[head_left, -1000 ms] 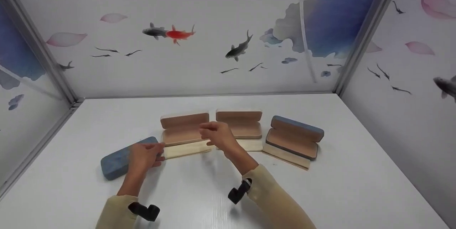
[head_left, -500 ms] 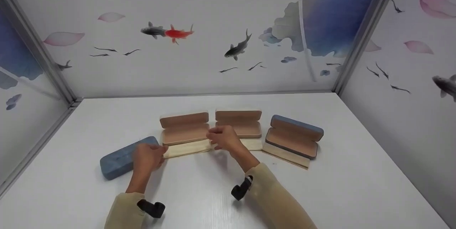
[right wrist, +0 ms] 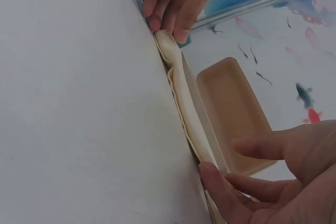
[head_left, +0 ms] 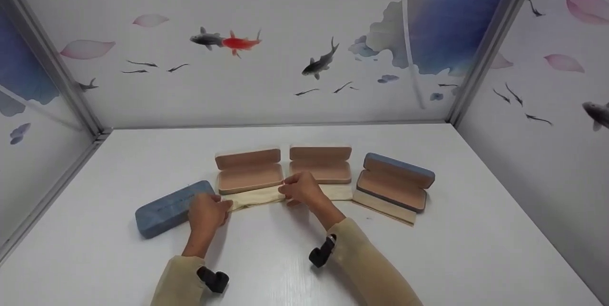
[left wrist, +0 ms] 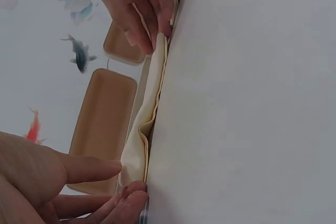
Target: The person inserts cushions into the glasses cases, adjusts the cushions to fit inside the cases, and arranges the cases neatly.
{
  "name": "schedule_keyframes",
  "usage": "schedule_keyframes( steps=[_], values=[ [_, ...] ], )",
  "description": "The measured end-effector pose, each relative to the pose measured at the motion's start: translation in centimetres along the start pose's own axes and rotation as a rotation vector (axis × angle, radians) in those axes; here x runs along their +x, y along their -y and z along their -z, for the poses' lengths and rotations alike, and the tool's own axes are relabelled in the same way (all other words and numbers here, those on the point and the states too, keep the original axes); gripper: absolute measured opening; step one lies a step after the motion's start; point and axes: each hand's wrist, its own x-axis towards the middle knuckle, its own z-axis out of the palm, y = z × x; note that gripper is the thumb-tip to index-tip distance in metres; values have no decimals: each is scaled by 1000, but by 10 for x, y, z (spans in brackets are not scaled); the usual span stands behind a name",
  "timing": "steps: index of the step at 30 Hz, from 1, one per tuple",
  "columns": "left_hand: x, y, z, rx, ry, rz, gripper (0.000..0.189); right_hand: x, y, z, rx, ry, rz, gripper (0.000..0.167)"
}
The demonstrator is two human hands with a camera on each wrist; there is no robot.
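A strip of folded cream cloth lies in front of an open eyeglass case with a tan lining. My left hand pinches its left end, beside a closed blue eyeglass case. At the other end, my right hand has thumb and fingers around the cloth's tip. In the right wrist view, the right fingertips sit at the cloth's front edge, with the thumb bent over its back side. The left wrist view shows the cloth buckled upward near the left hand, its layers visible along the front edge.
Another open tan-lined case stands right of centre, a pale cloth strip before it. Further right is an open blue case with a beige strip along its front. Printed walls enclose the white table at back and sides.
My left hand has moved right, off the closed blue case, onto the cloth's left end. The right hand has come down to the right end. The cloth, flat before, is now wrinkled.
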Motion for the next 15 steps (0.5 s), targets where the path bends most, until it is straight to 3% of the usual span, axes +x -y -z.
schedule_keyframes(
  steps=[6, 9, 15],
  values=[
    [-3, -1, -2, -2, 51, 18, 40, 1, -2, -1, -6, 16, 17, 23],
    [-5, -1, 0, -24, 85, 46, 38, 1, -4, -2, -9, 23, 42, 29],
    [-5, -2, 5, -47, 125, 105, 22, 0, -6, -4, -62, -16, 85, 24]
  ],
)
